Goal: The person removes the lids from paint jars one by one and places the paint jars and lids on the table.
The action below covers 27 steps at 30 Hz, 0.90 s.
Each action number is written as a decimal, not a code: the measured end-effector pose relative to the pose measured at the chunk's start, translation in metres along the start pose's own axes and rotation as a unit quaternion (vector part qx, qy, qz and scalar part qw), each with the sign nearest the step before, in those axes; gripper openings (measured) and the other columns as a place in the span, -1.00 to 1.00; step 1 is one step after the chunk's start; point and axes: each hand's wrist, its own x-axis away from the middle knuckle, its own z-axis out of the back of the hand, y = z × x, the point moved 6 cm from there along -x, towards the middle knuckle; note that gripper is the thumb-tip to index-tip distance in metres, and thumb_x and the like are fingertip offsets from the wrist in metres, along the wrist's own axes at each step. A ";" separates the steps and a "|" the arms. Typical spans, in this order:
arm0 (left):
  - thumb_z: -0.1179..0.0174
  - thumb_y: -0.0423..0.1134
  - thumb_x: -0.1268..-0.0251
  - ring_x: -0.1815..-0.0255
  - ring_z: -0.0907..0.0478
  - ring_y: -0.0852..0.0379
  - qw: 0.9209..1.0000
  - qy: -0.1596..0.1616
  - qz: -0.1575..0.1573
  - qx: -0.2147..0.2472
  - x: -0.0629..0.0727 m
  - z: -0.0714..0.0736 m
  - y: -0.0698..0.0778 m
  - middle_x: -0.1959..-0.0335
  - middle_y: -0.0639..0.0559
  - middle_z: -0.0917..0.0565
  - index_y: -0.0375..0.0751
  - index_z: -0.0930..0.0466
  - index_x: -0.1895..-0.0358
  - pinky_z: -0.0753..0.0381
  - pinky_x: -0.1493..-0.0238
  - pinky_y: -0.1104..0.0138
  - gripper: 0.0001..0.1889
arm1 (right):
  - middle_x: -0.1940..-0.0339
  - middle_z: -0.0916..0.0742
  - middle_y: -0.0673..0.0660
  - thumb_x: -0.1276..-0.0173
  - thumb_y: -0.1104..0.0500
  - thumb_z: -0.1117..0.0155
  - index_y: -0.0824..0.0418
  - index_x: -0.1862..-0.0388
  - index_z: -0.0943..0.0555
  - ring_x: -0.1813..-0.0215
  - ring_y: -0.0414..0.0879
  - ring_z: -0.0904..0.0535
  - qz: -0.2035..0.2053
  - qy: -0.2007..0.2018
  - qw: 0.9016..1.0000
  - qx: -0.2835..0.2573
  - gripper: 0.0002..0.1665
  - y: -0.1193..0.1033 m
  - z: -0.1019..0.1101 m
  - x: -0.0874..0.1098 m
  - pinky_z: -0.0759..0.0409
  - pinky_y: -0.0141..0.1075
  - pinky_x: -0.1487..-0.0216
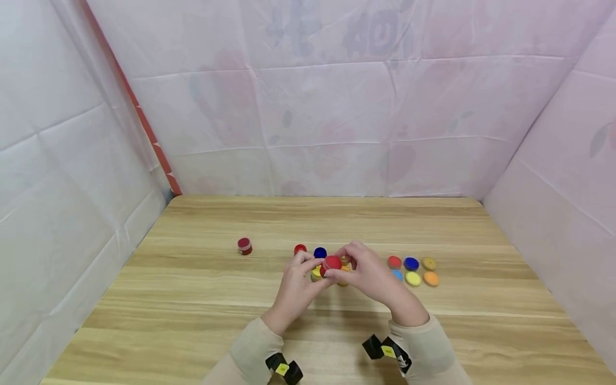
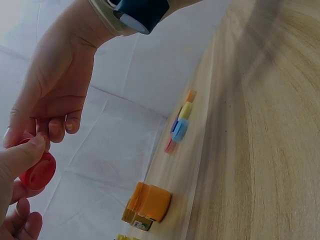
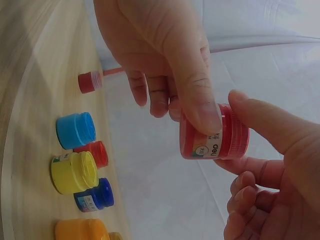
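A small red paint jar (image 3: 197,137) is held up above the table between both hands. My left hand (image 1: 297,286) grips the body of the jar, its thumb across the label in the right wrist view. My right hand (image 1: 372,275) pinches the ridged red lid (image 3: 238,136) with thumb and forefinger; the lid sits on the jar. Behind and below the hands stand uncapped jars: light blue (image 3: 75,130), yellow (image 3: 67,175), red (image 3: 98,152), dark blue (image 3: 93,196) and orange (image 3: 80,230). In the head view the hands partly hide this group.
On the right lie several loose lids, among them a red lid (image 1: 394,262), a dark blue lid (image 1: 411,263) and an orange lid (image 1: 430,278). A dark red capped jar (image 1: 245,246) stands alone at the left. Cloth walls (image 1: 317,107) enclose the wooden table (image 1: 192,299).
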 end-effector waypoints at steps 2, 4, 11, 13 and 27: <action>-0.35 0.01 -0.02 0.24 -0.40 -0.05 1.000 -0.001 -0.002 0.002 0.000 0.000 0.001 0.26 0.08 -0.43 -0.30 -0.63 0.02 -0.35 0.40 0.42 -0.48 | 0.43 -0.45 -0.02 -0.13 -0.07 -0.39 0.12 0.19 -0.63 0.41 -0.13 -0.33 -0.001 0.005 1.000 0.007 -0.63 0.000 0.000 0.000 -0.35 -0.35 0.49; -0.35 0.00 -0.03 0.25 -0.40 -0.06 1.000 -0.004 -0.003 0.000 0.000 -0.001 0.001 0.26 0.01 -0.45 -0.30 -0.64 0.03 -0.33 0.39 0.41 -0.50 | 0.43 -0.48 -0.01 -0.14 -0.03 -0.39 0.11 0.17 -0.63 0.41 -0.13 -0.35 -0.002 0.000 1.000 0.008 -0.66 0.001 -0.001 0.000 -0.37 -0.35 0.48; -0.34 -0.01 -0.05 0.22 -0.40 -0.05 1.000 -0.011 0.007 -0.006 0.000 -0.001 0.000 0.24 0.00 -0.45 -0.30 -0.63 0.02 -0.33 0.37 0.41 -0.51 | 0.41 -0.49 0.04 -0.19 -0.02 -0.36 0.18 0.02 -0.61 0.43 -0.14 -0.33 0.006 -0.015 1.000 0.005 -0.56 0.000 -0.002 0.001 -0.35 -0.36 0.51; -0.33 0.02 -0.04 0.22 -0.40 -0.04 1.000 -0.009 0.007 -0.005 0.000 0.000 0.000 0.25 0.06 -0.43 -0.30 -0.63 0.01 -0.35 0.38 0.42 -0.48 | 0.43 -0.47 0.02 -0.17 -0.06 -0.36 0.20 -0.01 -0.60 0.42 -0.14 -0.32 0.003 -0.007 1.000 0.005 -0.50 0.000 0.000 0.000 -0.34 -0.36 0.51; -0.35 0.02 -0.02 0.21 -0.35 0.13 1.000 -0.008 0.002 -0.007 0.001 0.000 -0.001 0.25 0.06 -0.44 -0.27 -0.64 0.02 -0.34 0.30 0.37 -0.49 | 0.46 -0.46 0.04 -0.19 0.06 -0.37 0.16 0.10 -0.61 0.44 -0.16 -0.32 0.017 -0.003 1.000 0.007 -0.67 0.000 0.000 0.000 -0.34 -0.36 0.51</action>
